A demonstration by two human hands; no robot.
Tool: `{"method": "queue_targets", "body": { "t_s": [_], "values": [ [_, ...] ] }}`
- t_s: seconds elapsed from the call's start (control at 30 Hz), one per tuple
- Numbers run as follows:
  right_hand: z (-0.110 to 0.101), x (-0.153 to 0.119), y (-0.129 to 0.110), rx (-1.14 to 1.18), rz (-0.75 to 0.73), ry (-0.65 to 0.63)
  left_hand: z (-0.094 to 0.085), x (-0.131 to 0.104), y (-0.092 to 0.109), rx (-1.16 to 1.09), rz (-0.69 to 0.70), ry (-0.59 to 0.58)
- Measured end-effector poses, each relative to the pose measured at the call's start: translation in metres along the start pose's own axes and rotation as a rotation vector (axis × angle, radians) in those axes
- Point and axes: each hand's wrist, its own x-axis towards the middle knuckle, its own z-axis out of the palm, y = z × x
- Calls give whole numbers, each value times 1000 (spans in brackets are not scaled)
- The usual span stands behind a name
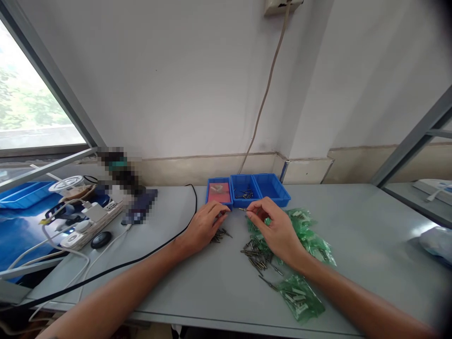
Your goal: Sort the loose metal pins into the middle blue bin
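Observation:
Between thumb and forefinger, my right hand [273, 226] holds a thin metal pin [243, 209] that points left. My left hand [206, 226] is pinched near the front of the blue tray with a pink insert [208, 188]; what its fingertips hold is too small to name. Some metal pins [219, 235] lie under and beside my left hand. A larger pile of metal pins [257, 256] lies below my right hand. Green plastic bags [310, 235] spread around my right wrist, and another green bag [300, 299] lies nearer the table's front edge.
Behind my hands, a blue bin [243, 190] holds several pins, beside another blue bin [271, 188]. A black cable [155, 253] crosses the grey table [169, 287]. A power strip [83, 230] and a black round object [101, 240] are at left.

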Motion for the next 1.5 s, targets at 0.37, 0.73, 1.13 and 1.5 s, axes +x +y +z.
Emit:
{"method": "queue_targets", "body": {
  "t_s": [0.37,0.73,1.13,1.5],
  "values": [
    [2,9,5,485,439,-62,0,-1,1,-54,-11,-18],
    [2,19,15,569,537,15,-3,-2,8,-5,0,-74],
    [3,14,18,330,332,-95,-2,-1,13,-103,125,26],
    [6,4,11,87,66,-318,-7,0,22,-95,177,8]
  ]
}}
